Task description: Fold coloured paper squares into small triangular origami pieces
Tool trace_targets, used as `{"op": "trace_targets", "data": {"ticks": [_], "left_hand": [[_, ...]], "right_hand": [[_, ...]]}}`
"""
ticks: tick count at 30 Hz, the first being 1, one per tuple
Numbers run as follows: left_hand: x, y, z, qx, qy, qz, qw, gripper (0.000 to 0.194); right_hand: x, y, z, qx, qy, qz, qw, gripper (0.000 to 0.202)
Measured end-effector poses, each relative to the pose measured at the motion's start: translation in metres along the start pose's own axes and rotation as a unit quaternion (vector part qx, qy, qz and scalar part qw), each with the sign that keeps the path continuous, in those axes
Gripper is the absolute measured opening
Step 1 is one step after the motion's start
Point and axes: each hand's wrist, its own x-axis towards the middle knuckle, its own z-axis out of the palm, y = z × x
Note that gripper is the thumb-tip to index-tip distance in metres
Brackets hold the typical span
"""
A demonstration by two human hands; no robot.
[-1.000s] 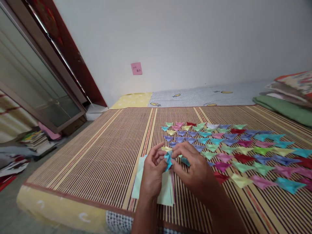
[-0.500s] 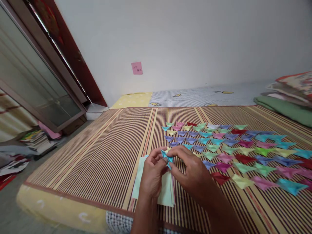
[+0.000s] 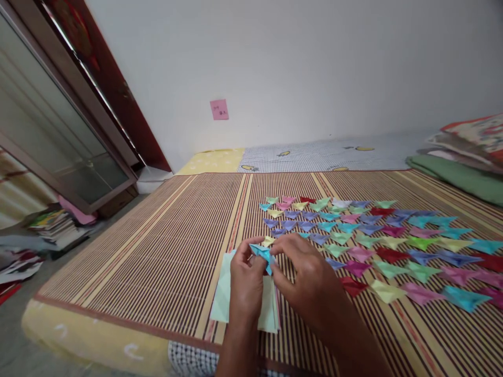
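A small blue folded paper piece (image 3: 261, 253) is held between my two hands above the mat. My left hand (image 3: 247, 277) is closed on its left and lower side, with the thumb over the paper. From the right, my right hand (image 3: 301, 267) pinches its right edge between thumb and fingers. Under my left hand lies a stack of pale green paper sheets (image 3: 220, 293), partly covered by the hand and wrist. To the right, several rows of folded paper pieces in many colours, such as a red one (image 3: 353, 286) and a yellow one (image 3: 387, 291), rest on the mat.
The striped bamboo mat (image 3: 157, 251) covers a bed with a patterned sheet (image 3: 298, 157). Folded bedding (image 3: 456, 175) is piled at the far right. A pink note (image 3: 219, 110) sticks to the wall. Books (image 3: 53, 225) stand left of the bed, near a glass-panelled door (image 3: 58, 120).
The blue paper has turned in my fingers and now shows a broader, flatter face. Both hands stay close together at nearly the same spot. The view has shifted slightly.
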Motion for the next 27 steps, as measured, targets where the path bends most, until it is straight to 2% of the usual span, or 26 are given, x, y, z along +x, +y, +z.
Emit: {"op": "trace_targets", "data": {"ticks": [6, 11, 17, 22, 27], "left_hand": [[-0.001, 0.000, 0.001, 0.008, 0.020, -0.001, 1.000, 0.022], [-0.001, 0.003, 0.004, 0.005, 0.006, 0.003, 1.000, 0.015], [-0.004, 0.004, 0.007, 0.068, 0.006, 0.047, 0.997, 0.019], [-0.006, 0.003, 0.009, 0.096, 0.028, 0.070, 0.993, 0.016], [-0.006, 0.006, 0.009, 0.097, 0.031, 0.064, 0.993, 0.017]], "right_hand": [[-0.001, -0.010, 0.001, -0.011, -0.014, 0.002, 1.000, 0.023], [-0.001, 0.003, 0.009, -0.079, -0.006, 0.025, 0.997, 0.014], [-0.002, 0.014, 0.007, -0.067, 0.030, 0.037, 0.997, 0.018], [-0.003, 0.020, 0.006, -0.065, 0.012, 0.029, 0.997, 0.018], [-0.003, 0.023, 0.008, -0.064, 0.010, 0.026, 0.998, 0.021]]}}
